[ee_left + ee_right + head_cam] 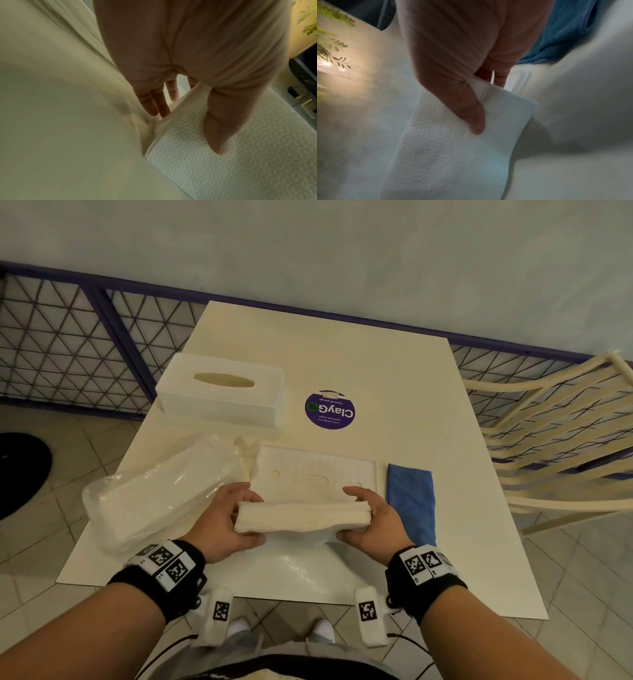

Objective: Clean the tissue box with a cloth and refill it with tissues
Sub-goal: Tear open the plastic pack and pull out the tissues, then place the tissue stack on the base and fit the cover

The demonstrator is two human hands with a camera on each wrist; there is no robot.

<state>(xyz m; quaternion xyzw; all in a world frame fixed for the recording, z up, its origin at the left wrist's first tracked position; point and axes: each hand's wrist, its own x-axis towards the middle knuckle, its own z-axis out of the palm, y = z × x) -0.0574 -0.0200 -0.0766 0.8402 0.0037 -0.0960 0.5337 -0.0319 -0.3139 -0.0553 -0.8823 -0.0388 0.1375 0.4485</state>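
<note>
Tissues (303,517) in a thick stack are held above the near middle of the table (394,364), gripped at either end. The left hand (219,522) is clamped on the left end, thumb on top and fingers (150,102) underneath; the right hand (375,517) is clamped likewise on the right end. Just beyond the stack the ribbed base panel (315,470) is laid flat. The tissue box (221,392) is seen at the far left, slot up. The plastic tissue pack (157,494) lies at the near left, the blue cloth (411,498) folded to the right of the panel. A purple sticker (329,409) is fixed mid-table.
</note>
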